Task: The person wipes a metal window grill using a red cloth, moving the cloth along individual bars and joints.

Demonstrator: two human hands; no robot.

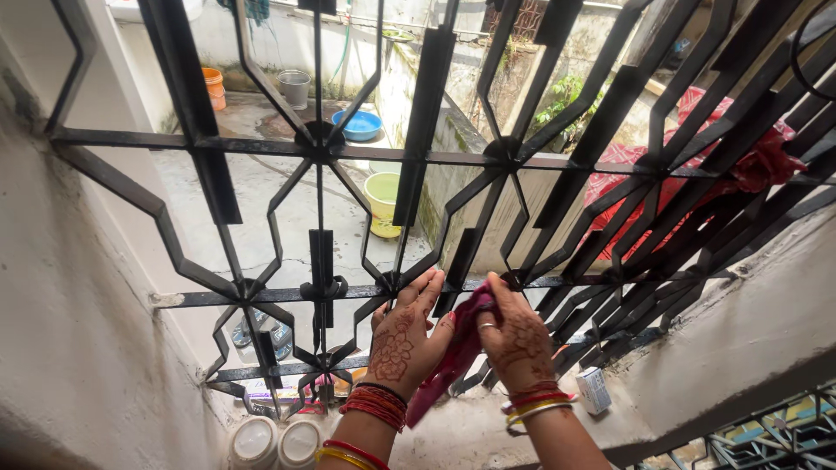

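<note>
A dark red cloth (457, 344) is held between both hands at a black window grille (320, 144). The left hand (402, 335) is seen from the back, its fingers stretched upward and touching the grille's lower horizontal bar; its thumb side is pressed against the cloth, so it is partly open rather than clenched. The right hand (515, 335) is curled over the top of the cloth, which is pinched against the same bar just beside the left hand. The cloth hangs down between the two wrists, toward the sill (714, 348). Red and yellow bangles (374, 405) are worn on both forearms.

On the sill, two white lids (277, 442) are seen at the lower left, near the left forearm, and a small white box (594, 389) lies just to the right of the right wrist. Clear bottles (261, 335) stand behind the grille's lower left part.

Through the grille, a wet courtyard is visible below, with a yellow bucket (383, 203), a blue basin (357, 125), a grey bucket (294, 88) and an orange bucket (213, 87). Red fabric (749, 165) is draped outside at the right.
</note>
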